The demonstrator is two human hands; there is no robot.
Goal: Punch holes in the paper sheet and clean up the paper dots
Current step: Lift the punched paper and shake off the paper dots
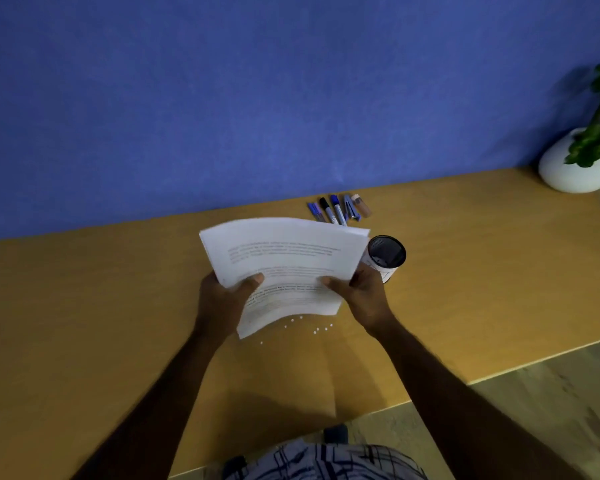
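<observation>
A stack of white printed paper sheets (284,258) is held above the wooden desk (84,306), bowed upward in the middle. My left hand (222,299) grips its left side with the thumb on top. My right hand (361,296) grips the right side, thumb also on top. Several small white paper dots (317,329) lie scattered on the desk just under the near edge of the sheets. No hole punch shows in view.
A black mesh pen cup (387,254) with a white band lies tilted right beside my right hand. Several pens and markers (338,209) lie in a row near the blue wall. A white plant pot (575,168) stands at the far right. The desk edge runs diagonally at right.
</observation>
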